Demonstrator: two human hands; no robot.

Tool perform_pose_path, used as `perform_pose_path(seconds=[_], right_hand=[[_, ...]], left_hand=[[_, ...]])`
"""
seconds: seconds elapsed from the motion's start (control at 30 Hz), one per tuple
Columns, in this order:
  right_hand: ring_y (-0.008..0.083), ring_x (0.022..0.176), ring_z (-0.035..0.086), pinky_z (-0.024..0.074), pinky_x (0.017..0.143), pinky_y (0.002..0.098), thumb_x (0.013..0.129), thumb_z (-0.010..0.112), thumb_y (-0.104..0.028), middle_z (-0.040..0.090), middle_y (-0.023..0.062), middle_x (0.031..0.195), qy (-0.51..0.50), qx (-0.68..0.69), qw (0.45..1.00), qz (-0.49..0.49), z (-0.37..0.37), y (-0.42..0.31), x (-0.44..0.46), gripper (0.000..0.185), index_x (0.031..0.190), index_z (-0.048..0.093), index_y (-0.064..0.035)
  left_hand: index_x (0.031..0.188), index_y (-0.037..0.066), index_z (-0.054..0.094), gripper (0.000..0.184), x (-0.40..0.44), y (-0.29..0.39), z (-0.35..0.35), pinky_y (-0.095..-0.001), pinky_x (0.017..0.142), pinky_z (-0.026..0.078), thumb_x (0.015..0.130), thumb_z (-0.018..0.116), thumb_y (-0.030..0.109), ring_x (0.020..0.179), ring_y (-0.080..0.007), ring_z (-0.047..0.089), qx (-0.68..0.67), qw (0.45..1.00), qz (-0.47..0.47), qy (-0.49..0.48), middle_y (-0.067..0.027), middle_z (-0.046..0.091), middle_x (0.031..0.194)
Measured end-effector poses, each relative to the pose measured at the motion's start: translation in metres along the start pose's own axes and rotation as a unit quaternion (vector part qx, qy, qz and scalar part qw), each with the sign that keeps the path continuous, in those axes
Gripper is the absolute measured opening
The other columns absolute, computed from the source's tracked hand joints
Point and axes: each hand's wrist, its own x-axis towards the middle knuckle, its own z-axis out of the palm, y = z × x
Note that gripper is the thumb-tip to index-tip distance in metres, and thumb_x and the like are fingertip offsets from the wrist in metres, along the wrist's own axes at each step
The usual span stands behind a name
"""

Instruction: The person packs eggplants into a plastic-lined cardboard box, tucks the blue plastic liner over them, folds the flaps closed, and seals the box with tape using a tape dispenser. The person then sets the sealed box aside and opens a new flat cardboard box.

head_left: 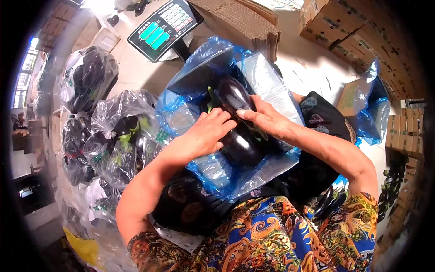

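Observation:
A box lined with a blue plastic bag (208,174) sits between my knees with dark, glossy eggplants inside. My right hand (267,119) is closed on the upper eggplant (233,94), thumb over its lower end and fingers down its right side. Over the box's left part is my left hand (204,133), its fingers curled and tips against the eggplants. It appears to grip the top end of the lower eggplant (244,147), though its palm side is hidden. A green stem (210,100) shows just above the left fingers.
Clear bags of eggplants (118,136) crowd the left side. A digital scale display (165,28) stands beyond the box, beside stacked flat cardboard (240,20). Cartons (362,41) are piled at the far right, near another blue-lined box (369,106).

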Motion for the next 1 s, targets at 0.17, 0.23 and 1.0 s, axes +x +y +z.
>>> perform_pose_path(seconds=[0.17, 0.23, 1.0], right_hand=[[0.0268, 0.106, 0.057, 0.045, 0.093, 0.0366, 0.089, 0.065, -0.033, 0.06, 0.0206, 0.115, 0.045, 0.096, 0.993, 0.049, 0.015, 0.021, 0.02, 0.057, 0.127, 0.045, 0.005], [0.0275, 0.109, 0.057, 0.045, 0.094, 0.0364, 0.089, 0.065, -0.033, 0.059, 0.0214, 0.118, 0.038, 0.04, 0.998, 0.041, 0.014, 0.019, 0.021, 0.059, 0.129, 0.043, 0.0049], [0.052, 0.1, 0.059, 0.0475, 0.087, 0.0529, 0.092, 0.056, -0.049, 0.061, 0.0374, 0.102, 0.05, -0.187, 0.981, -0.034, 0.014, 0.028, 0.016, 0.065, 0.124, 0.041, 0.0053]], left_hand=[[0.126, 0.01, 0.052, 0.076, -0.009, -0.004, 0.002, -0.0438, 0.093, 0.043, 0.057, 0.082, 0.006, 0.116, -0.0329, 0.045, 0.036, 0.999, 0.002, 0.033, -0.0107, 0.048, 0.124], [0.127, 0.009, 0.052, 0.072, -0.011, -0.01, 0.009, -0.0442, 0.098, 0.041, 0.06, 0.078, 0.002, 0.122, -0.0333, 0.044, 0.012, 0.998, 0.015, 0.065, -0.0111, 0.049, 0.126], [0.116, 0.005, 0.058, 0.047, -0.014, -0.018, 0.001, -0.0428, 0.099, 0.043, 0.072, 0.071, 0.002, 0.112, -0.0364, 0.05, -0.121, 0.983, -0.002, 0.136, -0.0153, 0.052, 0.118]])
